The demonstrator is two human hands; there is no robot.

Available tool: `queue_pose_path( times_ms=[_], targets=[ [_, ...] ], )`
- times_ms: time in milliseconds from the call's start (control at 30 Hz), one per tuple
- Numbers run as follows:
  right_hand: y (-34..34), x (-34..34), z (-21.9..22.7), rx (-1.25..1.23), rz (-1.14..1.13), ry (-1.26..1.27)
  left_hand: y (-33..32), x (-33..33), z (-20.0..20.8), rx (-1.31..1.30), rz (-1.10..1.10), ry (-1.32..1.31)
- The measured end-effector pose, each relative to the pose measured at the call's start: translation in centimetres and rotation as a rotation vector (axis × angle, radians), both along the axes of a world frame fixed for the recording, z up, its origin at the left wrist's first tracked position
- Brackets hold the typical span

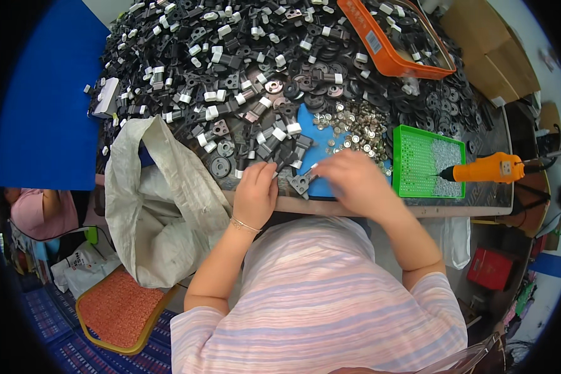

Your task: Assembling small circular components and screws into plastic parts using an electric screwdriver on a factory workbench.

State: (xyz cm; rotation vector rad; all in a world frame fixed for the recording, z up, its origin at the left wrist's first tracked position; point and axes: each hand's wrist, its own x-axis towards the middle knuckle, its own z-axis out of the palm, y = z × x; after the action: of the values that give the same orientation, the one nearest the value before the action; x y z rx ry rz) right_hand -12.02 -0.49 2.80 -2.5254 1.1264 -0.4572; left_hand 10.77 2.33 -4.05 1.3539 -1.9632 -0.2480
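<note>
My left hand (255, 192) is closed at the front edge of the table, its fingers curled down beside black plastic parts with white ends (279, 134). What it grips is hidden under the fingers. My right hand (359, 186) hovers to its right, smeared by motion, its fingertips close to a grey flat bracket with holes (300, 183). Whether they touch it I cannot make out. Beyond this hand, small round silvery metal pieces (361, 132) lie heaped, partly on a blue mat (311, 124).
A large heap of black parts (187, 56) covers the back. An orange tray (386, 57) lies on it. On the right are a green tray (411, 162) of small metal pieces and an orange electric screwdriver (489, 168). A white woven sack (128, 206) hangs at the left.
</note>
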Motion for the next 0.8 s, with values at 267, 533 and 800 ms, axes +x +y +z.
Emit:
queue_pose_path(
  times_ms=[267, 533, 800],
  targets=[
    [1.3, 1.4, -2.7, 0.022, 0.004, -0.083, 1.6, 2.0, 0.7, 0.558, 0.03, 1.03],
    [2.9, -1.2, -2.4, 0.04, -0.461, -0.122, 2.9, -2.1, 0.9, 0.994, -0.139, 1.153],
    [0.7, 0.5, -1.8, -0.019, -0.592, -0.028, 1.0, -4.0, 3.6, 0.664, -0.086, 0.176]
  ],
)
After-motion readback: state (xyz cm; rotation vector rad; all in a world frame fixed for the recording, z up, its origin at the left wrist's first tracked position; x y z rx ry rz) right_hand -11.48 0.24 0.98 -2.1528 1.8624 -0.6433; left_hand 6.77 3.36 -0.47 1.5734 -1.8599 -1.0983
